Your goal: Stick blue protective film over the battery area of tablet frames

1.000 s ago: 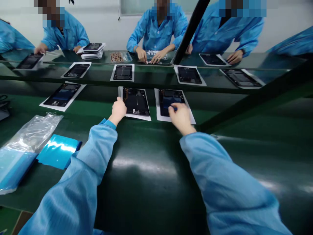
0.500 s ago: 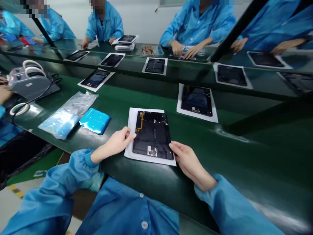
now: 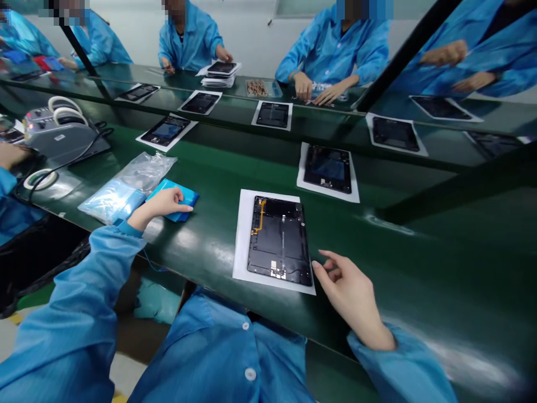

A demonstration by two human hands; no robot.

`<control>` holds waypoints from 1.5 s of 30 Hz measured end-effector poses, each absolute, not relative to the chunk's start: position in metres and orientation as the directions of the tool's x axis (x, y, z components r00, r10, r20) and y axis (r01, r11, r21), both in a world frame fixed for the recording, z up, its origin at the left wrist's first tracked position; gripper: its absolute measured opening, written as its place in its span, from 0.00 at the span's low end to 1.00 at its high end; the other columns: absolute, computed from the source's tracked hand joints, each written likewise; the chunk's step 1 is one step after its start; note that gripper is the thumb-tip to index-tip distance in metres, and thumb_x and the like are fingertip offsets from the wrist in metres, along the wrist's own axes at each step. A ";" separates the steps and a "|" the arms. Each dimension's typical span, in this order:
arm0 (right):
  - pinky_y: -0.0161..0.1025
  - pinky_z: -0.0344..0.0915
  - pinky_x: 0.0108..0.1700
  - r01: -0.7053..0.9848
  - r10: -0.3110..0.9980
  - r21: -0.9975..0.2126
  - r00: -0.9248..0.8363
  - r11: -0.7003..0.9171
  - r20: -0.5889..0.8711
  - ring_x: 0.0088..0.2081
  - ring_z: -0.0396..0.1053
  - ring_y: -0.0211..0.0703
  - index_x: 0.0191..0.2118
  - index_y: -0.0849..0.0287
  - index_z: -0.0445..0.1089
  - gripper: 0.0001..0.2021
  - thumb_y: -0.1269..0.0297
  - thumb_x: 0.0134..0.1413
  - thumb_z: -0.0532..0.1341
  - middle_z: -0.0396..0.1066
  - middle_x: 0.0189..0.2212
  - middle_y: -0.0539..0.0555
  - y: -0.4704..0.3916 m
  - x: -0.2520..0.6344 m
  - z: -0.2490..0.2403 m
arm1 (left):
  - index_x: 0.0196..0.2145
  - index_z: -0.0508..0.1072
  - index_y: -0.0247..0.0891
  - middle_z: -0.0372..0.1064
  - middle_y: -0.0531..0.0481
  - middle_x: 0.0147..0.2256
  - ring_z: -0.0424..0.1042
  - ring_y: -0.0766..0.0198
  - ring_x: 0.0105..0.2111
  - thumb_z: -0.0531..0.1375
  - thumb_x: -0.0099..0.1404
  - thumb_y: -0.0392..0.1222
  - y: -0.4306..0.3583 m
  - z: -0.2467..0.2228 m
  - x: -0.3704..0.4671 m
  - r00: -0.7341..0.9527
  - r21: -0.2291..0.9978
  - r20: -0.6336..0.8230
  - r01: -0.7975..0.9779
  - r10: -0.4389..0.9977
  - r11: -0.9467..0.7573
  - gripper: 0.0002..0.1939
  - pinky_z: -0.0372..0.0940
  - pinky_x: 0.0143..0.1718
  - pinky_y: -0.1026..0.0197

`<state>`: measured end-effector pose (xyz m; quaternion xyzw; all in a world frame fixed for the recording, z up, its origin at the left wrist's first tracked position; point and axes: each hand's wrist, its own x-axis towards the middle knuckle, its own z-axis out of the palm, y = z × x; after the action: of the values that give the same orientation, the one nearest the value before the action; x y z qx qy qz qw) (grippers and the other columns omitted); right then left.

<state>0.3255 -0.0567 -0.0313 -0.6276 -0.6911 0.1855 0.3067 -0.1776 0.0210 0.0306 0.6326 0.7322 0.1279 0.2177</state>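
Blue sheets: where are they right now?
In the head view, the blue sheets lie on the green bench, left of centre, partly covered by the left hand and just right of the clear plastic bag.

The desk [image 3: 235, 173] was finished in glossy dark green, and white glare was reflected at its right end. Behind the desk, a raised shelf [image 3: 237, 115] was flanked by slanted dark posts [image 3: 406, 56]. Beyond the desk, a pale wall [image 3: 251, 33] was partly covered by a greenish panel [image 3: 310, 8]. Below the desk, pale floor [image 3: 130, 366] was glimpsed.
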 end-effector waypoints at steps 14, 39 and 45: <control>0.42 0.70 0.34 0.480 0.969 -0.844 -0.175 0.239 0.175 0.25 0.68 0.40 0.47 0.54 0.79 0.12 0.56 0.64 0.63 0.74 0.32 0.51 -0.083 0.237 -0.018 | 0.26 0.72 0.41 0.66 0.53 0.23 0.63 0.65 0.23 0.67 0.56 0.53 0.018 0.039 -0.180 -0.021 0.580 -0.286 0.792 0.958 0.190 0.15 0.55 0.24 0.63; 0.48 0.77 0.34 -0.223 0.949 -0.958 -0.297 -0.182 -0.111 0.28 0.78 0.49 0.36 0.52 0.83 0.19 0.47 0.39 0.79 0.81 0.27 0.51 -0.086 0.160 -0.010 | 0.30 0.63 0.40 0.60 0.55 0.28 0.60 0.65 0.29 0.53 0.75 0.55 -0.061 0.066 -0.030 0.583 0.812 -0.120 0.523 0.804 -0.258 0.19 0.57 0.32 0.60; 0.44 0.74 0.32 -0.131 0.991 -0.989 0.102 -0.072 -0.085 0.26 0.75 0.46 0.33 0.53 0.76 0.19 0.42 0.51 0.72 0.76 0.22 0.50 -0.087 0.165 -0.015 | 0.26 0.63 0.40 0.58 0.57 0.24 0.58 0.67 0.26 0.58 0.72 0.50 -0.042 0.072 -0.062 0.309 0.693 0.134 0.650 0.942 -0.312 0.18 0.55 0.29 0.62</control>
<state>0.1655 -0.0868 -0.0145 -0.5127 -0.4195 0.5225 0.5368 -0.0623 -0.0416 0.0718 0.7631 0.5215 0.2712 0.2685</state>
